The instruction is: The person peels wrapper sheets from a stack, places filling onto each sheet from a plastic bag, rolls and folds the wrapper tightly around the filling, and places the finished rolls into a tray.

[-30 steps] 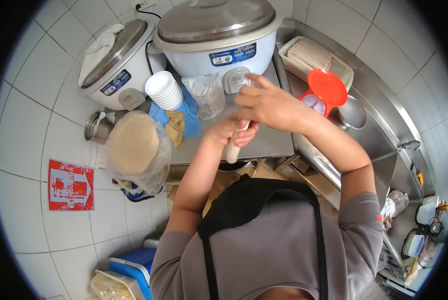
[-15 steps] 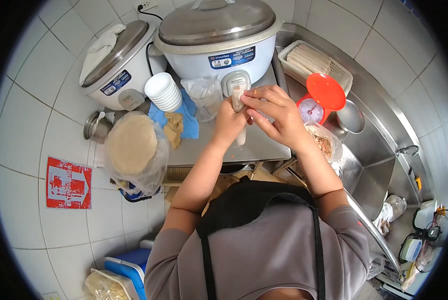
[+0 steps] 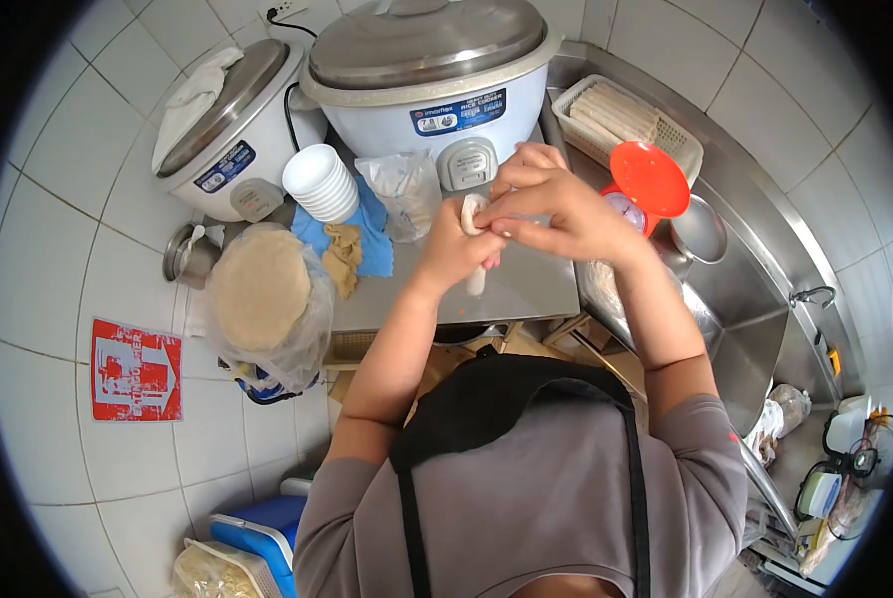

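My left hand (image 3: 453, 247) is closed around a pale uncooked spring roll (image 3: 475, 283), held upright over the metal counter. The lower end of the roll sticks out below my fist. Its top end shows above the fist as a folded loop of wrapper. My right hand (image 3: 568, 211) pinches that top end between thumb and fingertips, with the other fingers raised. Left of my hands, a stack of round wrappers (image 3: 262, 289) lies in a clear plastic bag. To the right, a cream basket (image 3: 688, 159) holds several similar rolls (image 3: 614, 112).
Two rice cookers (image 3: 431, 85) (image 3: 232, 130) stand at the back. Stacked white cups (image 3: 322, 184), a blue cloth (image 3: 374, 234) and a plastic bag (image 3: 403, 199) sit before them. An orange scale (image 3: 649, 179) and a metal bowl (image 3: 701, 229) are at right, by the sink (image 3: 740, 344).
Filling showed at the roll's top end before; now the wrapper there is folded over. My right hand has lifted slightly and turned, its fingertips now pinching this end. My left hand keeps its hold.
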Motion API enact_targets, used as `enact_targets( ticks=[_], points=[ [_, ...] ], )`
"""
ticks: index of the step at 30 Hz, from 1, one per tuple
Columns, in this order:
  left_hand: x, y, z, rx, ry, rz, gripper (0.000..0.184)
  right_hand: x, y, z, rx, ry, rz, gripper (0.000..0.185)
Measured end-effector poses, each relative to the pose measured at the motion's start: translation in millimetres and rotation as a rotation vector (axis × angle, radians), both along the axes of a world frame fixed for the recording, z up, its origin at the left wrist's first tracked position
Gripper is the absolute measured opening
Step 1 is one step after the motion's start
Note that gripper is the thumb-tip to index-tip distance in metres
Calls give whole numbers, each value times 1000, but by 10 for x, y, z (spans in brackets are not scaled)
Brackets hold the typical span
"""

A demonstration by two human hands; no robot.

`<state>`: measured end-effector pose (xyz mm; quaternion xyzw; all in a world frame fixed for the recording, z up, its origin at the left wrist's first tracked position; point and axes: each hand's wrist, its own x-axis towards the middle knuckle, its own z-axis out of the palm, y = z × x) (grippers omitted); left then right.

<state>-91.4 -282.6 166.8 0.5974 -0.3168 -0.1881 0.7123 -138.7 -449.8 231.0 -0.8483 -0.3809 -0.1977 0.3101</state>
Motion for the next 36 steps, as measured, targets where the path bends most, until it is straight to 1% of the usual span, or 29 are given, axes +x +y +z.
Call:
enact_targets(
  ticks=[1,2,3,4,5,6,8,9,12,15,18,21,24,27,29,30,33,36],
  points=[
    [-21,36,100,-20,56,-108,10,48,-58,73,35,132,122,17],
    [-36,60,149,-42,115,-214,11,94,-66,115,-1,126,139,18],
    [-18,65,146,56,79,-307,13,135,-59,145,-38,122,158,19],
    [-22,68,134,60,91,-331,13,155,-48,176,-73,118,176,20],
    [-19,61,125,65,100,-355,14,154,-44,236,-135,128,224,26],
    [-2,53,122,68,105,-380,14,164,-33,233,-127,128,233,26],
    [37,79,61,63,91,-324,15,157,4,177,-110,134,250,27],
    [46,89,52,59,84,-294,16,155,14,130,-87,45,254,25],
    [38,70,77,51,114,-246,19,199,0,149,-122,150,275,22],
    [78,20,-33,85,52,-254,15,297,11,207,-219,283,287,18],
    [64,-31,-21,95,27,-209,12,375,77,230,-241,300,247,12],
    [60,-39,-23,117,39,-124,15,409,129,170,-276,220,161,5],
    [69,-54,-69,168,44,-45,13,401,257,176,-466,191,74,8],
    [163,-53,-264,42,-5,46,11,379,364,-2,-419,-2,-69,9],
    [287,-59,-354,110,-95,223,11,387,345,-32,-272,23,-84,6],
    [316,-45,-370,145,-140,313,12,384,339,-54,-197,36,-90,8],
    [203,-79,20,-87,16,412,12,343,263,-146,58,-53,-138,18],
    [267,-76,-88,-121,-255,547,9,218,383,-183,16,-188,-201,17]
  ],
)
